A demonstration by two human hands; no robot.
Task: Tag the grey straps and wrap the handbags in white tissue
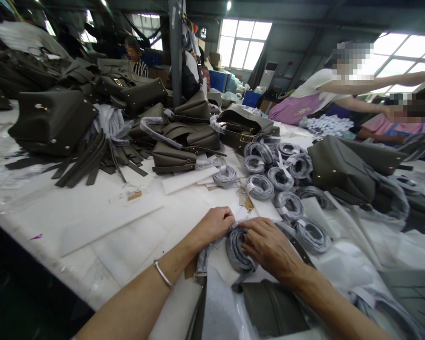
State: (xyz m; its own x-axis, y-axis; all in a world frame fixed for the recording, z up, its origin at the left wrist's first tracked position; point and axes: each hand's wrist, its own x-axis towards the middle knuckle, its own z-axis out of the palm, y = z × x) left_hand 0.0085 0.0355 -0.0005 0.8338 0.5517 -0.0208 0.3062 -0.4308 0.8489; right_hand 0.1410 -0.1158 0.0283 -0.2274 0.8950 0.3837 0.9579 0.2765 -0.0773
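A coiled strap in clear wrapping (238, 249) stands on the white table between my two hands. My right hand (267, 243) curls its fingers over the coil's right side and top, gripping it. At the coil's upper left, my left hand (217, 224) is closed, with thumb and fingers pressed together; what they pinch is too small to make out. A silver bangle is on my left wrist. Just below the coil lies a dark olive leather piece (272, 309), partly under plastic. Several wrapped coils (260, 187) lie beyond my hands.
Olive bags (53, 122) and loose straps (83, 158) cover the table's far left. Another bag (343, 170) sits at the right beside plastic sheets. A person in a purple apron (297, 106) reaches across at the back right; a second person in pink is nearby.
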